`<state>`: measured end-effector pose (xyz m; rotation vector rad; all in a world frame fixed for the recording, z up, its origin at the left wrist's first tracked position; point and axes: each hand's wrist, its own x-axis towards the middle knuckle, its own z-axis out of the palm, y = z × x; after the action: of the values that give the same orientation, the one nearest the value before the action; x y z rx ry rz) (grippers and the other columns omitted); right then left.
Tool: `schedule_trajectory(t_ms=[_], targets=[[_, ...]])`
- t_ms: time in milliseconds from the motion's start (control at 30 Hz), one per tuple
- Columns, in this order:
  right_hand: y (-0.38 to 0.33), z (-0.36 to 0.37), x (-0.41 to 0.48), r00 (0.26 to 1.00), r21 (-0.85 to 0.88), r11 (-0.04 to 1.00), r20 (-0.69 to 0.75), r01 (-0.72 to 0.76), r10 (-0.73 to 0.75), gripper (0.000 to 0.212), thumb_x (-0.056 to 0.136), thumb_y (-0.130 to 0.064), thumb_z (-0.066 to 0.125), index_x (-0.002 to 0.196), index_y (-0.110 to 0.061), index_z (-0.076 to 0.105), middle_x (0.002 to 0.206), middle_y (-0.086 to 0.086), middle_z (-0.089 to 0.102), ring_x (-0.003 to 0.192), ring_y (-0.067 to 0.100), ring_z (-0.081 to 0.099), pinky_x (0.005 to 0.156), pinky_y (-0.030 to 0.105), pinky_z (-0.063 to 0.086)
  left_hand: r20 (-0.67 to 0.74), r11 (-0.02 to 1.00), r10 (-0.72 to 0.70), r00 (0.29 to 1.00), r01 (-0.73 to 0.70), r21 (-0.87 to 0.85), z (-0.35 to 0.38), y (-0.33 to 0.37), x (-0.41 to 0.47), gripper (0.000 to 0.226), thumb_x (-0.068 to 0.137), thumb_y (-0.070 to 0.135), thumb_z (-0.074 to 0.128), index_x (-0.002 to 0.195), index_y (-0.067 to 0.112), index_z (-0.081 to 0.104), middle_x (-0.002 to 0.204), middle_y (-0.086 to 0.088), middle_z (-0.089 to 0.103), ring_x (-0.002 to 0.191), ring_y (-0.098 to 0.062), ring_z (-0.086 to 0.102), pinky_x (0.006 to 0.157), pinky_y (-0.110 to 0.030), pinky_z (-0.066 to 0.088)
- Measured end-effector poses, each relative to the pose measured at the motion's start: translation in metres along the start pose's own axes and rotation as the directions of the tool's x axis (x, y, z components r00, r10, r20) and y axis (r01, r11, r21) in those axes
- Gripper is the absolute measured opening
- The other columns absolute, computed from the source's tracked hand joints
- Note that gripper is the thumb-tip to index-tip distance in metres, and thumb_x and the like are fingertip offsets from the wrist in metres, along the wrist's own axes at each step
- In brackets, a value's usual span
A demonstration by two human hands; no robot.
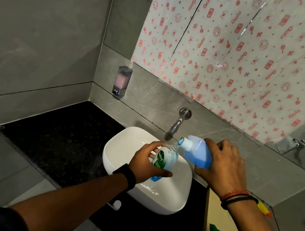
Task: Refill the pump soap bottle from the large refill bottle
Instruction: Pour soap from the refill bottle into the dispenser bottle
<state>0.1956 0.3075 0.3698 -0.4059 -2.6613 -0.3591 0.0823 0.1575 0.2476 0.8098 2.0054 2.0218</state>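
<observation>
My left hand (pixel 148 162) grips a small clear soap bottle (pixel 168 158) with a green and white label, held tilted over the white basin (pixel 126 142). Its pump top is off and a little blue liquid sits at its bottom. My right hand (pixel 223 163) holds the large translucent refill bottle (pixel 197 152), tipped to the left, blue liquid pooled in its lower side. The refill bottle's open mouth (pixel 182 141) sits just above and touching the small bottle's neck.
A wall tap (pixel 177 124) juts out just behind the two bottles. A wall soap dispenser (pixel 122 80) with pink soap hangs at the back left. Black granite counter (pixel 62 138) surrounds the basin. A small white cap-like piece (pixel 117 204) lies on the counter in front of the basin.
</observation>
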Motion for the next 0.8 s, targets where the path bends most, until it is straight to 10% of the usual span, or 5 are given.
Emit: schedule_trajectory(t_ms=[433, 800], targets=[[-0.005, 0.017, 0.002, 0.997, 0.231, 0.971, -0.042, -0.053, 0.065, 0.075, 0.049, -0.038, 0.082, 0.116, -0.027, 0.050, 0.091, 0.002, 0.043, 0.089, 0.029, 0.047, 0.066, 0.036, 0.045, -0.012, 1.000, -0.005, 1.000, 0.005, -0.016, -0.011, -0.003, 0.001, 0.080, 0.046, 0.034, 0.091, 0.116, 0.037, 0.053, 0.109, 0.003, 0.055, 0.092, -0.016, 0.057, 0.068, -0.021, 0.056], [-0.025, 0.083, -0.022, 0.969, 0.831, 0.499, 0.193, -0.245, 0.153, 0.055, 0.052, -0.015, 0.087, 0.097, -0.029, 0.058, 0.099, 0.003, 0.063, 0.089, 0.020, 0.061, 0.074, 0.045, 0.054, -0.239, 0.997, 0.009, 0.971, 0.010, 0.074, -0.082, -0.054, -0.006, 0.077, 0.044, 0.015, 0.094, 0.112, 0.021, 0.057, 0.100, 0.000, 0.062, 0.087, -0.019, 0.062, 0.070, -0.031, 0.057]])
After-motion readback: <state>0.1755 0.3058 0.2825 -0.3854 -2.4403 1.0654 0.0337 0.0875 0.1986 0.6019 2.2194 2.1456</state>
